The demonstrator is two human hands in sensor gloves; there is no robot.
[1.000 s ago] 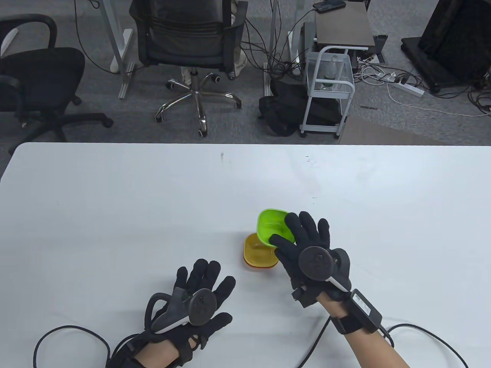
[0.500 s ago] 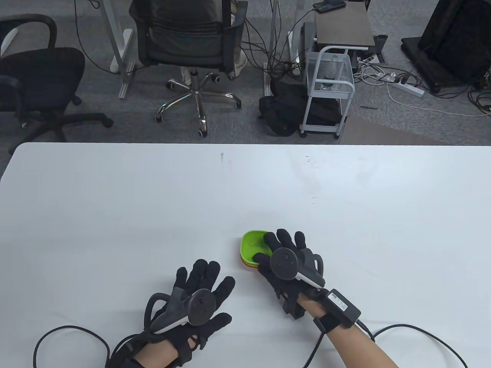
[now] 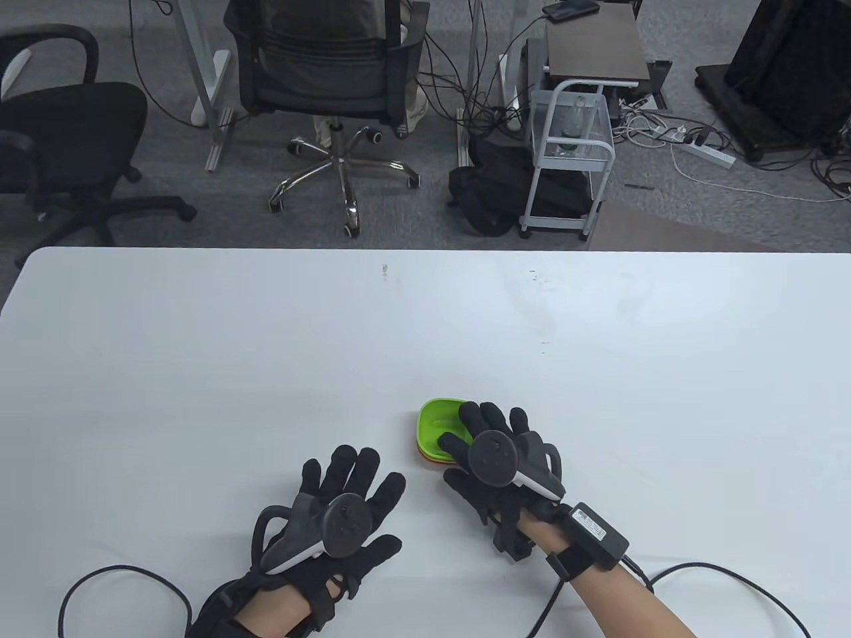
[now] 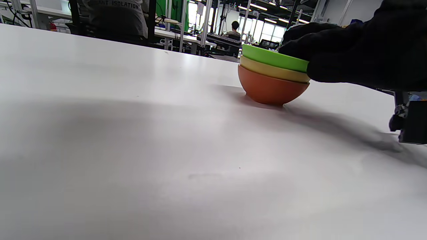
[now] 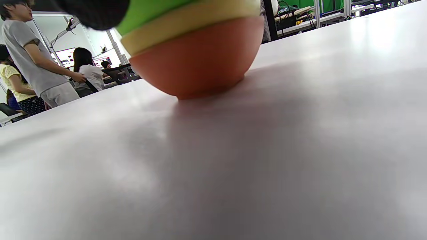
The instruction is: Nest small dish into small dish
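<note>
Near the table's (image 3: 199,345) front edge, just right of centre, your right hand (image 3: 495,465) grips the green dish (image 3: 439,422), fingers over its rim and thumb on the near side. The green dish sits nested in the yellow dish (image 4: 267,69). Your left hand (image 3: 339,518) rests flat, fingers spread wide, apart from the stack. Bare tabletop lies left, right and beyond. The left wrist view alone reveals a third, orange dish (image 4: 272,88) beneath, touching the table.
</note>
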